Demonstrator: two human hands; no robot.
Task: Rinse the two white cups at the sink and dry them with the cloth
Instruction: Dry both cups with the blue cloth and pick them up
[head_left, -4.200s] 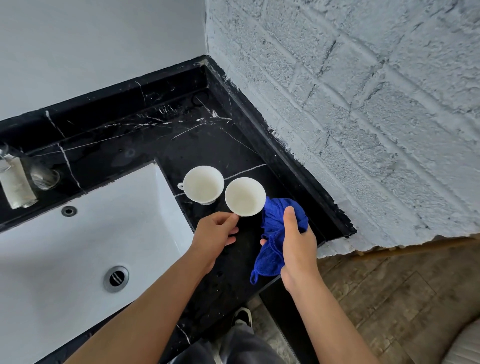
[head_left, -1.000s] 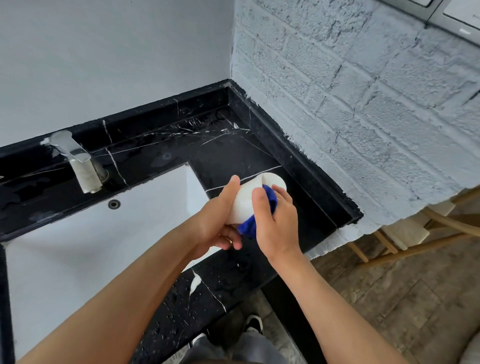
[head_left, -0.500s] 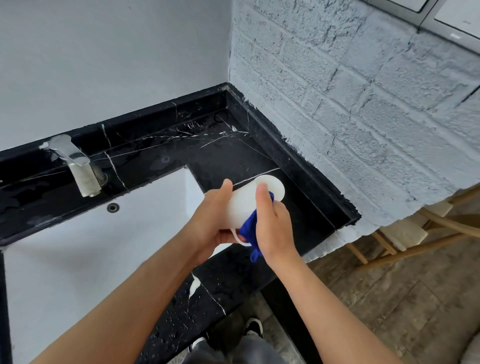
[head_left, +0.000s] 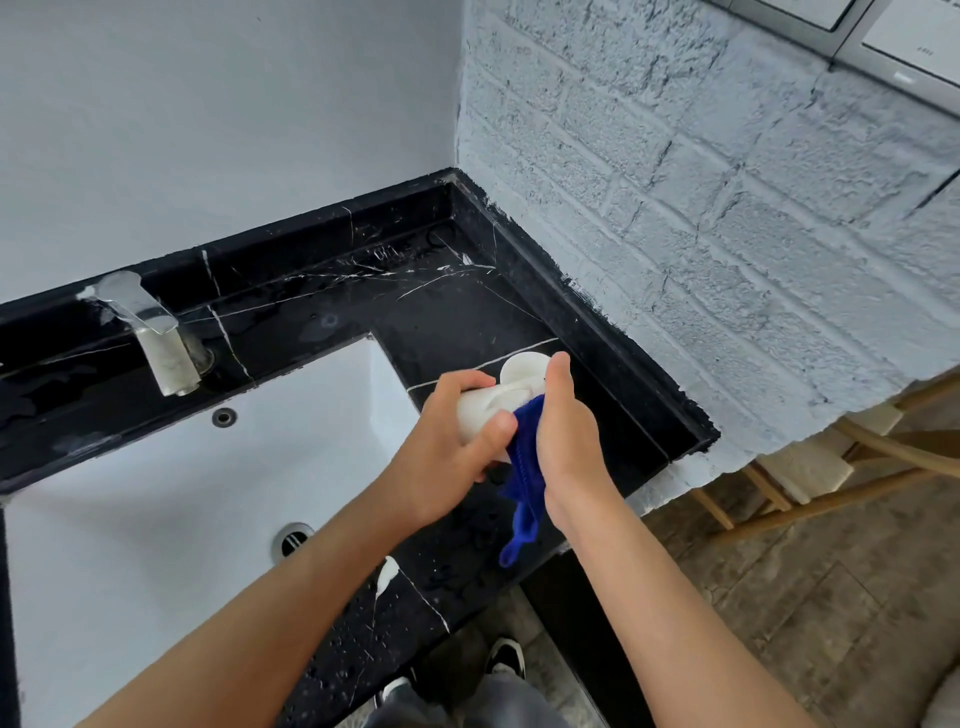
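Note:
My left hand (head_left: 441, 457) grips a white cup (head_left: 480, 408) held on its side above the black marble counter (head_left: 467, 312), its rim pointing away to the upper right. My right hand (head_left: 566, 441) presses the blue cloth (head_left: 524, 499) against the cup's right side, thumb stretched up near the rim. A tail of the cloth hangs down below both hands. The second white cup is not visible; my hands cover that part of the counter.
The white sink (head_left: 156, 493) with its drain lies to the left, and a metal faucet (head_left: 156, 332) stands behind it. A painted brick wall (head_left: 727, 208) borders the counter on the right. A wooden chair frame (head_left: 831, 467) stands on the floor past the counter's end.
My left hand lifted a cup off the counter and my right hand brought the cloth to it. In the last second the cloth slid down the cup's side and hangs lower.

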